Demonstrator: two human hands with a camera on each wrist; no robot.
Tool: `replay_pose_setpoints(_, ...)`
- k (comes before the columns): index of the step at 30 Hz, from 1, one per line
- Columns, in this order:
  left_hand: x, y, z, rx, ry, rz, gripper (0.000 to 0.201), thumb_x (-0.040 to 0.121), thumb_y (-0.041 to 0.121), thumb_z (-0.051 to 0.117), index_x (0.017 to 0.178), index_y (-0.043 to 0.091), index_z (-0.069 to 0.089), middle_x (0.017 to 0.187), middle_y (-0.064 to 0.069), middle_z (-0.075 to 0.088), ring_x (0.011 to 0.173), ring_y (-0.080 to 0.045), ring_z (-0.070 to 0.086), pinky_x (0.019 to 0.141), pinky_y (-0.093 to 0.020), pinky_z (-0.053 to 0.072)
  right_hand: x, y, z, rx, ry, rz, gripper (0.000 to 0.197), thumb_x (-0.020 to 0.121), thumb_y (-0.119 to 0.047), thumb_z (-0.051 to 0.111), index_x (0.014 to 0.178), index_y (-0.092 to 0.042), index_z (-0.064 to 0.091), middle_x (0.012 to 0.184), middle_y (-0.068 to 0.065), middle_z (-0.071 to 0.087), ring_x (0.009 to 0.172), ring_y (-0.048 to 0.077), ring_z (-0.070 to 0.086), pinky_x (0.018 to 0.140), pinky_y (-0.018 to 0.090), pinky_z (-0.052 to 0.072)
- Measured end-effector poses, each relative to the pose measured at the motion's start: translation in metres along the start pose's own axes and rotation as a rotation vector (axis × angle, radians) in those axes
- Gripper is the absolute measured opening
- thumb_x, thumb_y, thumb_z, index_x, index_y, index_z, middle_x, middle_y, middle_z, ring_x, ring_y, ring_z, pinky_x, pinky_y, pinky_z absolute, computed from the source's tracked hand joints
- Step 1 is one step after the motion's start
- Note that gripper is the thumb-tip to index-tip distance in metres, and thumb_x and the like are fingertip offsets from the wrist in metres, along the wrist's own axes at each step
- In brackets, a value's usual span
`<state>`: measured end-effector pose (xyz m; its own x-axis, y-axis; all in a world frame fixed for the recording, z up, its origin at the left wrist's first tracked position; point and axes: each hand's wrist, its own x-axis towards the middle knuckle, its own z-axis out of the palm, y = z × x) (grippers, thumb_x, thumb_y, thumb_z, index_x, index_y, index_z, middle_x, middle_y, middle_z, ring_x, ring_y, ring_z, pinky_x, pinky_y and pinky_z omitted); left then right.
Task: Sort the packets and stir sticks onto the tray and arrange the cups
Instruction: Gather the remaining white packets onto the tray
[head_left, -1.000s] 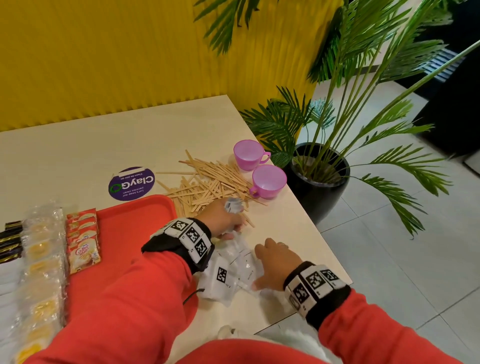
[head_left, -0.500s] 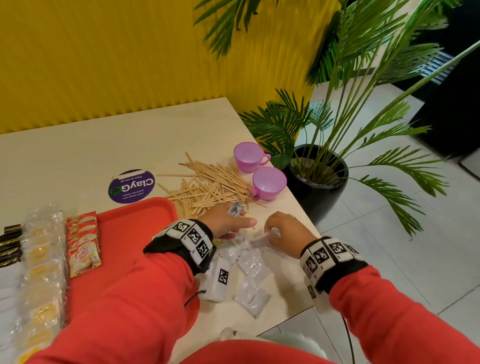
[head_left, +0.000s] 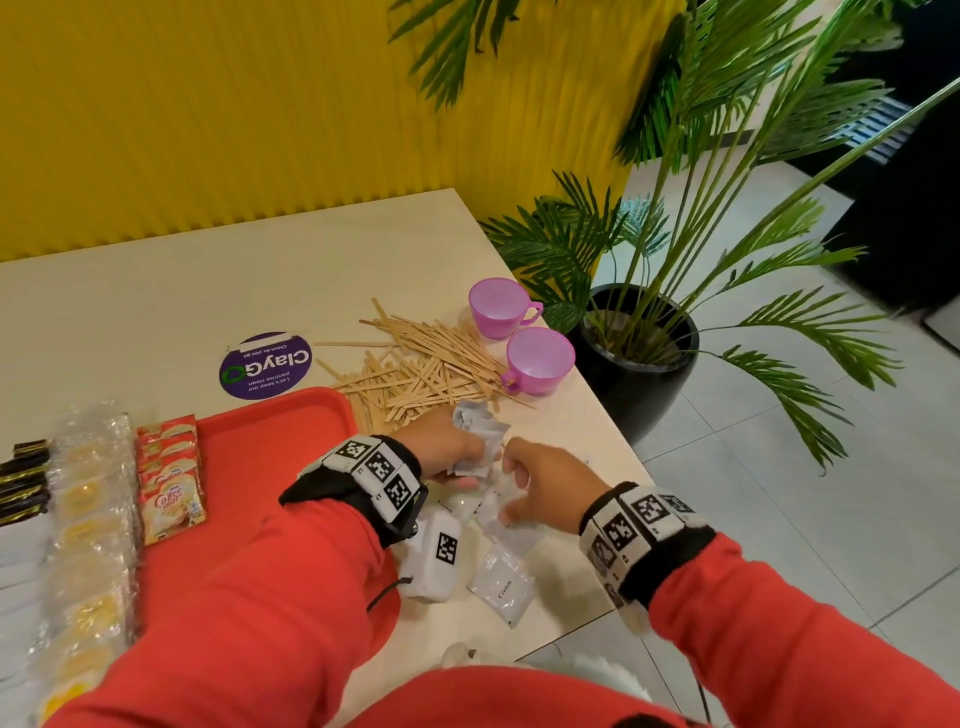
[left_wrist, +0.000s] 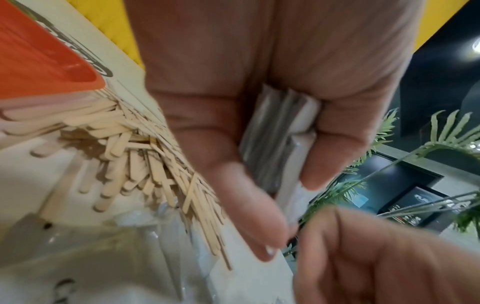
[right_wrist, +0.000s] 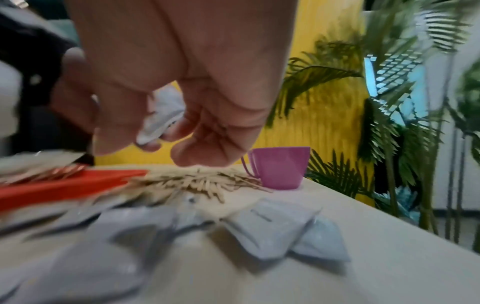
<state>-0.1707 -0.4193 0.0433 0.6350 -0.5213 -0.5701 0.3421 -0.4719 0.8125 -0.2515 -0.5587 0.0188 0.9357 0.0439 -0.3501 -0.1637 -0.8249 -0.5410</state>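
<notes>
My left hand (head_left: 467, 452) grips a small stack of white cream packets (head_left: 480, 434) just off the red tray's (head_left: 249, 447) right corner; the left wrist view shows thumb and fingers curled round the stack (left_wrist: 275, 139). My right hand (head_left: 519, 483) is right beside it, fingers curled, pinching the outermost packet at the stack. More cream packets (head_left: 504, 587) lie loose on the table below both hands. A heap of wooden stir sticks (head_left: 415, 364) lies beyond the hands. Two purple cups (head_left: 498, 306) (head_left: 540, 358) stand upright by the table's right edge.
On the tray's left side lie red creamer packets (head_left: 171, 483), clear packets with yellow contents (head_left: 88, 519) and black sticks (head_left: 23, 483). A round purple sticker (head_left: 265, 366) is on the table. A potted palm (head_left: 639, 374) stands on the floor past the table's right edge.
My right hand lifted a cream packet from the loose pile near the front edge and carried it up to the stack in my left hand. The left hand stayed nearly still.
</notes>
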Motion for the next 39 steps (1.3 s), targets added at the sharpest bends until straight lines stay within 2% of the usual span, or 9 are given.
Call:
replay_pose_setpoints(5, 0.001, 0.0, -0.002, -0.102, 0.039, 0.02, 0.035, 0.084, -0.012, 0.041, 0.089, 0.019, 0.058, 0.084, -0.007, 0.067, 0.076, -0.018, 0.064, 0.049, -0.021, 0.052, -0.009, -0.001, 0.023, -0.5, -0.309, -0.186, 0.064, 0.067, -0.035, 0.077, 0.123, -0.03, 0.047, 0.114, 0.001, 0.045, 0.103, 0.023, 0.041, 0.087, 0.037, 0.032)
replay_pose_setpoints(13, 0.0, -0.001, -0.001, -0.084, 0.08, -0.009, 0.021, 0.081, -0.01, 0.048, 0.078, 0.008, 0.059, 0.068, -0.01, 0.062, 0.069, -0.019, 0.062, 0.058, -0.025, 0.052, -0.007, -0.008, 0.029, -0.636, -0.366, -0.198, 0.056, 0.078, -0.029, 0.07, 0.13, -0.026, 0.05, 0.123, 0.008, 0.043, 0.116, 0.029, 0.036, 0.096, 0.043, 0.031)
replay_pose_setpoints(20, 0.004, -0.012, -0.009, -0.112, 0.059, -0.008, 0.012, 0.08, 0.012, 0.071, 0.079, 0.014, 0.059, 0.066, -0.004, 0.061, 0.062, -0.012, 0.061, 0.058, -0.022, 0.055, -0.004, -0.005, 0.003, 0.139, -0.106, -0.035, 0.005, 0.087, -0.016, 0.062, 0.084, -0.02, 0.062, 0.085, -0.004, 0.057, 0.088, 0.016, 0.053, 0.077, 0.024, 0.038)
replay_pose_setpoints(23, 0.004, -0.015, -0.007, -0.13, 0.01, 0.008, 0.012, 0.08, 0.018, 0.071, 0.077, 0.017, 0.059, 0.06, 0.003, 0.063, 0.055, -0.008, 0.061, 0.049, -0.019, 0.049, 0.001, -0.005, -0.01, 0.308, 0.0, -0.007, 0.024, 0.084, -0.013, 0.065, 0.069, -0.027, 0.053, 0.071, -0.009, 0.053, 0.073, 0.01, 0.05, 0.07, 0.023, 0.039)
replay_pose_setpoints(26, 0.002, -0.015, -0.004, -0.085, -0.058, 0.01, 0.041, 0.058, 0.034, 0.085, 0.087, 0.012, 0.066, 0.08, -0.01, 0.069, 0.078, -0.026, 0.066, 0.07, -0.034, 0.055, 0.004, -0.009, -0.016, 0.408, 0.098, -0.001, 0.022, 0.083, -0.012, 0.066, 0.069, -0.023, 0.053, 0.068, -0.003, 0.055, 0.061, 0.006, 0.045, 0.06, 0.019, 0.036)
replay_pose_setpoints(28, 0.001, -0.014, -0.001, -0.128, -0.113, -0.006, 0.044, 0.057, 0.026, 0.086, 0.094, 0.008, 0.067, 0.091, -0.017, 0.068, 0.088, -0.032, 0.066, 0.078, -0.045, 0.055, 0.007, -0.009, -0.014, 0.464, 0.152, 0.009, 0.027, 0.082, -0.007, 0.066, 0.066, -0.022, 0.05, 0.066, -0.001, 0.055, 0.059, 0.007, 0.044, 0.057, 0.017, 0.034)
replay_pose_setpoints(30, -0.001, -0.013, 0.0, -0.123, -0.103, 0.01, 0.022, 0.07, 0.003, 0.077, 0.088, 0.007, 0.066, 0.083, -0.015, 0.066, 0.077, -0.028, 0.067, 0.066, -0.039, 0.058, 0.01, -0.008, -0.008, 0.511, 0.174, 0.023, 0.03, 0.081, -0.004, 0.065, 0.066, -0.023, 0.048, 0.062, -0.004, 0.049, 0.058, 0.008, 0.041, 0.056, 0.019, 0.032)
replay_pose_setpoints(34, -0.002, -0.01, -0.001, -0.02, 0.062, 0.046, 0.024, 0.073, -0.011, 0.06, 0.065, 0.011, 0.054, 0.063, -0.007, 0.054, 0.053, -0.014, 0.057, 0.046, -0.021, 0.047, 0.008, -0.001, 0.003, 0.319, 0.15, 0.099, 0.021, 0.078, -0.017, 0.071, 0.085, -0.022, 0.052, 0.077, -0.004, 0.053, 0.071, 0.01, 0.049, 0.062, 0.02, 0.038)
replay_pose_setpoints(39, 0.003, -0.012, -0.007, -0.076, 0.128, 0.06, 0.019, 0.073, -0.006, 0.055, 0.077, 0.01, 0.065, 0.085, -0.011, 0.069, 0.076, -0.023, 0.063, 0.065, -0.028, 0.052, 0.002, 0.015, 0.021, -0.298, -0.115, 0.061, 0.056, 0.081, -0.019, 0.066, 0.13, -0.029, 0.042, 0.12, 0.005, 0.048, 0.112, 0.026, 0.045, 0.092, 0.035, 0.04)
